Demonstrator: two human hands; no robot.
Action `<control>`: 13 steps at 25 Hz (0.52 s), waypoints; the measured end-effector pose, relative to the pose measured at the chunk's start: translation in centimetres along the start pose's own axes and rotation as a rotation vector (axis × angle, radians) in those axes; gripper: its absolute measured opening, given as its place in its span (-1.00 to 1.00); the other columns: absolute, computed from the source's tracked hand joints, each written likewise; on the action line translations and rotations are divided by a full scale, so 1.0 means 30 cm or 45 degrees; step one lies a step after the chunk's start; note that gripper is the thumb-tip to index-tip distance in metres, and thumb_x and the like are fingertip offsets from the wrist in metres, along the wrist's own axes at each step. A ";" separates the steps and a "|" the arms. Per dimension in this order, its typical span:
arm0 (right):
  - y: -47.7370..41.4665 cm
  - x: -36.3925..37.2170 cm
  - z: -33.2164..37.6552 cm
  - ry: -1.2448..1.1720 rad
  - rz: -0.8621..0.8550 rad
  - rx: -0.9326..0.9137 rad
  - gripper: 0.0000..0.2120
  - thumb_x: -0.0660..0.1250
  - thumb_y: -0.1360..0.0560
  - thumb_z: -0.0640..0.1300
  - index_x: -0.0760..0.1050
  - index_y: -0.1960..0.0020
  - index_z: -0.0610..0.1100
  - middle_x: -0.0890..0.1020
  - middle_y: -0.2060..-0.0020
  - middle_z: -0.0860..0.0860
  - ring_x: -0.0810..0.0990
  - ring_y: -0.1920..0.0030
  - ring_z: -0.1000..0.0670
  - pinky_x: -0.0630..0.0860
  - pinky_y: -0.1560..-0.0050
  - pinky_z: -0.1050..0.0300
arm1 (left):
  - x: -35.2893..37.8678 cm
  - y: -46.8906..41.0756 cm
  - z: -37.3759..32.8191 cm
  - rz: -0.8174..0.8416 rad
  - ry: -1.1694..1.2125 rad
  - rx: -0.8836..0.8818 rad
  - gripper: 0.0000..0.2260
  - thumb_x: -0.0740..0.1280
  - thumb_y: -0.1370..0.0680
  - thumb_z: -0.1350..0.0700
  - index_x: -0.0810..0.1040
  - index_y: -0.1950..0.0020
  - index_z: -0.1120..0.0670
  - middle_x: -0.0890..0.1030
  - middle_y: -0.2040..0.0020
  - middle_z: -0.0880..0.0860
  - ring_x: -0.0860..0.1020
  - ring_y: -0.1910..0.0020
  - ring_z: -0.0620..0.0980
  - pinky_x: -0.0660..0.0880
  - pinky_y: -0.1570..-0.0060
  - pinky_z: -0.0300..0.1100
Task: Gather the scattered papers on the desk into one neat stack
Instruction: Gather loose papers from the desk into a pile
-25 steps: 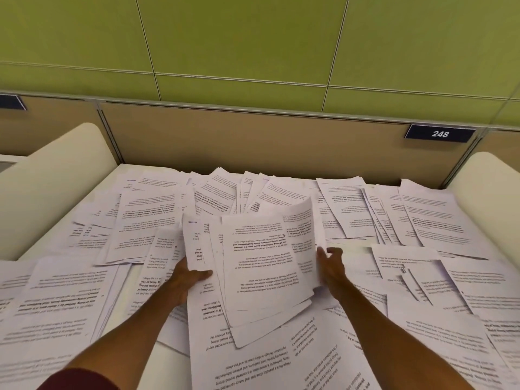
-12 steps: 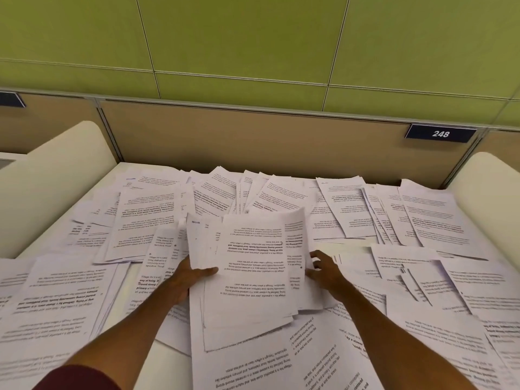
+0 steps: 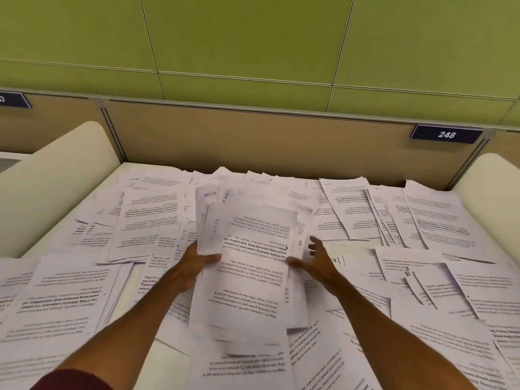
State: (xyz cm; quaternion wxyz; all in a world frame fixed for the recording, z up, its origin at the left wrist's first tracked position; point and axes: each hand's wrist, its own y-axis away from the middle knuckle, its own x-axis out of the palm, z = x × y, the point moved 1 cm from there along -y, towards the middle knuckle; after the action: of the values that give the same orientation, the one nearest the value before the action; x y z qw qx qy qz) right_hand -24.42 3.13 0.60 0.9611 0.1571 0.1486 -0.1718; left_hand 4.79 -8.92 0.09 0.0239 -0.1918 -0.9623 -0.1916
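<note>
A loose bundle of printed sheets (image 3: 253,263) is held up over the middle of the desk, its edges uneven and fanned. My left hand (image 3: 197,263) grips its left edge, thumb on top of the front sheet. At the bundle's right edge is my right hand (image 3: 315,260), thumb touching the paper and fingers spread and straight. Many more printed papers (image 3: 439,226) lie scattered and overlapping across the white desk (image 3: 166,350).
Cream rounded dividers stand at the left (image 3: 56,178) and right (image 3: 495,187) sides of the desk. A tan back panel (image 3: 253,136) with a "248" plate (image 3: 446,134) closes the far edge, under a green wall.
The bundle has been squeezed narrower and raised, its sheets more aligned. My hands moved closer together, and the right hand's fingers have spread away from the paper.
</note>
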 end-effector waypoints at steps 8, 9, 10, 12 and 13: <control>-0.074 -0.069 0.295 -0.560 -0.213 -0.443 -0.74 0.45 -0.47 -0.27 0.55 -0.14 -0.12 0.69 -0.06 -0.02 0.71 0.04 0.02 0.67 -0.02 0.00 | 0.185 -0.001 -0.424 -0.006 -0.046 0.608 -0.68 0.45 -0.47 0.16 0.55 -0.22 0.03 0.68 -0.06 -0.07 0.67 -0.01 -0.05 0.63 0.04 -0.15; -0.081 -0.079 0.323 -0.616 -0.241 -0.484 -0.75 0.42 -0.48 -0.29 0.55 -0.13 -0.11 0.68 -0.09 -0.04 0.70 0.02 -0.02 0.67 0.00 0.01 | 0.197 -0.007 -0.455 -0.007 -0.025 0.645 -0.70 0.46 -0.46 0.15 0.57 -0.18 0.02 0.69 -0.04 -0.06 0.68 0.00 -0.03 0.63 0.09 -0.16; -0.086 -0.087 0.340 -0.649 -0.253 -0.512 -0.75 0.42 -0.49 -0.29 0.54 -0.14 -0.11 0.67 -0.12 -0.05 0.69 -0.01 -0.06 0.67 0.00 0.01 | 0.206 -0.011 -0.476 -0.007 -0.009 0.670 -0.71 0.47 -0.45 0.15 0.57 -0.16 0.01 0.70 -0.03 -0.06 0.68 0.01 -0.02 0.63 0.12 -0.16; -0.087 -0.089 0.339 -0.648 -0.251 -0.538 -0.71 0.44 -0.47 -0.28 0.53 -0.14 -0.06 0.67 -0.11 -0.02 0.70 0.00 -0.03 0.67 0.01 0.02 | 0.220 -0.026 -0.480 -0.021 -0.033 0.686 -0.64 0.51 -0.42 0.13 0.55 -0.19 0.03 0.69 -0.07 -0.02 0.68 -0.01 0.01 0.64 0.10 -0.12; -0.081 -0.085 0.327 -0.630 -0.231 -0.541 -0.69 0.46 -0.45 -0.27 0.54 -0.14 -0.03 0.68 -0.10 0.02 0.71 0.00 0.01 0.67 0.01 0.03 | 0.225 -0.032 -0.464 -0.041 -0.072 0.674 -0.60 0.53 -0.40 0.12 0.55 -0.20 0.03 0.68 -0.07 -0.03 0.67 0.00 0.00 0.64 0.10 -0.11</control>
State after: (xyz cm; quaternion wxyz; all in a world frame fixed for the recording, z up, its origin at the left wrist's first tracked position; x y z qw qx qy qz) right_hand -25.34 -1.79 9.76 0.9601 -0.1071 -0.0433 -0.2549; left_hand -2.22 -12.57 13.43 0.0431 -0.1690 -0.9821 0.0716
